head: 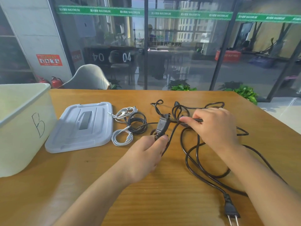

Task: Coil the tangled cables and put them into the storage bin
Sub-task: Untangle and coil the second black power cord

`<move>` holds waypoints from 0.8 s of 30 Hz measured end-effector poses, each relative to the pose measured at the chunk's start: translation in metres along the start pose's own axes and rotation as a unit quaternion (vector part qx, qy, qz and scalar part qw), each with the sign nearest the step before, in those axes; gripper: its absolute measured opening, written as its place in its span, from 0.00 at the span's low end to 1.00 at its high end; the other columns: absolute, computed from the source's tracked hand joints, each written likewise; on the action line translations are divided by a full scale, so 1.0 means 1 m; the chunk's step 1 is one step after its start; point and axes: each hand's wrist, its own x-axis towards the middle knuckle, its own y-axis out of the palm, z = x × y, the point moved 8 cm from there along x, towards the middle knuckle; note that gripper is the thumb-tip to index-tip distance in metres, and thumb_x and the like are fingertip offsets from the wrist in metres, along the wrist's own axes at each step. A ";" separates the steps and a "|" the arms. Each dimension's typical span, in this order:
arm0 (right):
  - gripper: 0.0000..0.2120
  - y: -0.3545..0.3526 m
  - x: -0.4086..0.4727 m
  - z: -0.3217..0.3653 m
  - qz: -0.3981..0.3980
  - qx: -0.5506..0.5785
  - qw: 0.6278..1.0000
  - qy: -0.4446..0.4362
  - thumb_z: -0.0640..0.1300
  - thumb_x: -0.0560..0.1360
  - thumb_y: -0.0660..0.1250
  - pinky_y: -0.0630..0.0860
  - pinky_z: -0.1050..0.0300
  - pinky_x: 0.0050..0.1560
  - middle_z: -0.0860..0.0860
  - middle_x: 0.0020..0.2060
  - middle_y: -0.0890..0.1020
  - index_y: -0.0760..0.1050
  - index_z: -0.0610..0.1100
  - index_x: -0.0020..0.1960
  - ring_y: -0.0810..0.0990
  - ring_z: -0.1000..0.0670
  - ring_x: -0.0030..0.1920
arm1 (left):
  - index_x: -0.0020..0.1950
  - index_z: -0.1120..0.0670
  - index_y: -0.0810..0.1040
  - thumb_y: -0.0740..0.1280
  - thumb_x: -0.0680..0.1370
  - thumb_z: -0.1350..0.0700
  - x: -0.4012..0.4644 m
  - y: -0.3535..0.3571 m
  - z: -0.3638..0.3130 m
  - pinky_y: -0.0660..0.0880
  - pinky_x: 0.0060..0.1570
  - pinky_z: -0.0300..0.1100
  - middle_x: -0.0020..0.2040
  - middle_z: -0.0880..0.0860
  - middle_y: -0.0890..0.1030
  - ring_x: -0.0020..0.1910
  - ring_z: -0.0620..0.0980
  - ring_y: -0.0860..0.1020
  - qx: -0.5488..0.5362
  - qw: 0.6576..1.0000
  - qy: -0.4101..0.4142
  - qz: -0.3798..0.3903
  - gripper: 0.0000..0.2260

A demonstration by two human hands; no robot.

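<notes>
Two hands are on the black power cords, and both of mine are busy at the knot in the middle of the wooden table (162,185). My left hand (146,154) has thumb and fingers curled round the neck of a black moulded two-pin plug (162,124), its prongs pointing away from me. My right hand (215,126) pinches a strand of the tangled black power cord (192,160) between thumb and forefinger, just beside that plug, where several loops cross. From there the cord sprawls in loose loops toward me and to my right, ending in a second black two-pin plug (231,211) near the table's front edge. I judge this to be the untangling stage: nothing of this cord is coiled yet. The next move, I think, calls for drawing the held plug back through the crossing loops while my right fingers keep the strand open, then winding the freed length into even turns. To the left lie three small bundles already wound: a coiled thin black cable (137,123) and two coiled white charging cables (124,112) (121,137), touching one another. Beyond them rests the pale grey plastic lid (73,136), and at the far left stands the open translucent white storage bin (19,128) marked with a handwritten letter, which still needs to receive everything.
</notes>
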 end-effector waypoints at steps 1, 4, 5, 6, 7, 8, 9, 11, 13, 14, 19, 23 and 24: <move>0.25 -0.007 0.003 0.004 -0.009 0.004 1.000 0.009 0.67 0.77 0.67 0.55 0.62 0.32 0.57 0.23 0.70 0.75 0.50 0.31 0.70 0.52 0.26 | 0.45 0.58 0.67 0.58 0.87 0.50 0.002 0.001 0.001 0.57 0.25 0.36 0.30 0.50 0.60 0.25 0.46 0.58 0.007 1.000 0.001 0.003 0.16; 0.25 -0.018 0.004 0.013 -0.007 0.058 0.997 0.041 0.64 0.80 0.66 0.54 0.63 0.28 0.55 0.22 0.70 0.75 0.48 0.33 0.71 0.50 0.25 | 0.43 0.57 0.65 0.57 0.87 0.48 0.005 0.006 0.006 0.58 0.26 0.37 0.30 0.49 0.61 0.27 0.47 0.58 0.025 1.000 0.005 0.016 0.17; 0.23 -0.018 0.004 0.017 0.005 0.083 0.995 0.049 0.63 0.81 0.65 0.55 0.62 0.28 0.56 0.22 0.71 0.75 0.49 0.34 0.72 0.51 0.25 | 0.43 0.56 0.64 0.57 0.87 0.48 0.006 0.008 0.008 0.58 0.26 0.38 0.30 0.49 0.61 0.27 0.47 0.58 0.028 0.999 0.007 0.020 0.17; 0.22 -0.016 0.004 0.022 0.022 0.110 0.992 0.055 0.61 0.82 0.63 0.56 0.60 0.27 0.56 0.23 0.71 0.76 0.49 0.36 0.72 0.52 0.25 | 0.43 0.56 0.63 0.57 0.87 0.48 0.007 0.010 0.009 0.58 0.27 0.38 0.30 0.49 0.61 0.27 0.47 0.58 0.033 0.999 0.008 0.020 0.17; 0.21 -0.014 0.003 0.027 0.041 0.141 0.987 0.060 0.59 0.84 0.61 0.59 0.59 0.27 0.56 0.23 0.71 0.76 0.49 0.37 0.72 0.54 0.26 | 0.43 0.55 0.63 0.57 0.87 0.47 0.008 0.011 0.010 0.59 0.27 0.38 0.30 0.48 0.62 0.27 0.47 0.59 0.035 0.999 0.010 0.017 0.17; 0.20 -0.012 0.003 0.031 0.061 0.174 0.981 0.063 0.57 0.85 0.58 0.63 0.56 0.27 0.56 0.24 0.73 0.77 0.49 0.40 0.73 0.55 0.27 | 0.43 0.55 0.62 0.57 0.87 0.47 0.009 0.011 0.010 0.59 0.27 0.38 0.30 0.48 0.62 0.27 0.47 0.59 0.034 0.999 0.011 0.011 0.17; 0.19 -0.010 0.002 0.035 0.085 0.211 0.972 0.067 0.55 0.86 0.57 0.68 0.54 0.30 0.55 0.26 0.76 0.77 0.50 0.42 0.75 0.55 0.28 | 0.43 0.55 0.62 0.56 0.87 0.47 0.010 0.011 0.010 0.59 0.28 0.38 0.30 0.48 0.62 0.27 0.47 0.59 0.026 1.000 0.012 0.005 0.17; 0.15 -0.005 -0.002 0.043 0.146 0.290 0.943 0.071 0.48 0.87 0.56 0.71 0.57 0.35 0.56 0.31 0.79 0.78 0.53 0.47 0.77 0.55 0.32 | 0.43 0.56 0.62 0.56 0.88 0.47 0.011 0.009 0.007 0.59 0.31 0.42 0.31 0.51 0.62 0.28 0.48 0.59 0.008 1.000 0.017 -0.010 0.17; 0.13 -0.002 -0.008 0.054 0.211 0.342 0.913 0.062 0.43 0.86 0.58 0.70 0.66 0.38 0.63 0.37 0.80 0.80 0.54 0.53 0.79 0.59 0.39 | 0.41 0.56 0.63 0.55 0.88 0.47 0.011 0.004 0.003 0.59 0.32 0.43 0.31 0.52 0.63 0.28 0.49 0.61 -0.006 0.999 0.026 -0.032 0.18; 0.12 0.000 -0.011 0.059 0.235 0.355 0.903 0.054 0.43 0.85 0.59 0.70 0.70 0.42 0.69 0.41 0.79 0.79 0.55 0.57 0.79 0.62 0.43 | 0.41 0.55 0.64 0.54 0.88 0.47 0.010 0.002 0.002 0.61 0.32 0.42 0.30 0.52 0.64 0.29 0.49 0.62 -0.016 0.998 0.033 -0.044 0.18; 0.13 -0.004 -0.019 0.070 0.229 0.443 0.862 0.094 0.43 0.84 0.66 0.78 0.63 0.35 0.63 0.46 0.83 0.80 0.57 0.64 0.83 0.57 0.44 | 0.41 0.56 0.69 0.53 0.88 0.44 0.009 -0.006 -0.006 0.68 0.32 0.35 0.30 0.51 0.71 0.31 0.50 0.68 -0.037 0.994 0.076 -0.074 0.21; 0.05 -0.009 -0.022 0.081 0.199 0.523 0.816 0.141 0.41 0.81 0.70 0.78 0.61 0.29 0.52 0.37 0.87 0.83 0.51 0.52 0.88 0.51 0.38 | 0.45 0.55 0.72 0.55 0.84 0.39 0.007 -0.006 -0.013 0.69 0.31 0.33 0.32 0.49 0.73 0.31 0.46 0.69 -0.084 0.987 0.109 -0.084 0.21; 0.05 -0.010 -0.023 0.083 0.192 0.526 0.815 0.148 0.41 0.81 0.71 0.78 0.61 0.29 0.51 0.37 0.87 0.83 0.50 0.50 0.88 0.51 0.37 | 0.45 0.55 0.72 0.56 0.84 0.39 0.007 -0.009 -0.014 0.70 0.31 0.33 0.33 0.49 0.72 0.31 0.45 0.69 -0.089 0.985 0.114 -0.096 0.21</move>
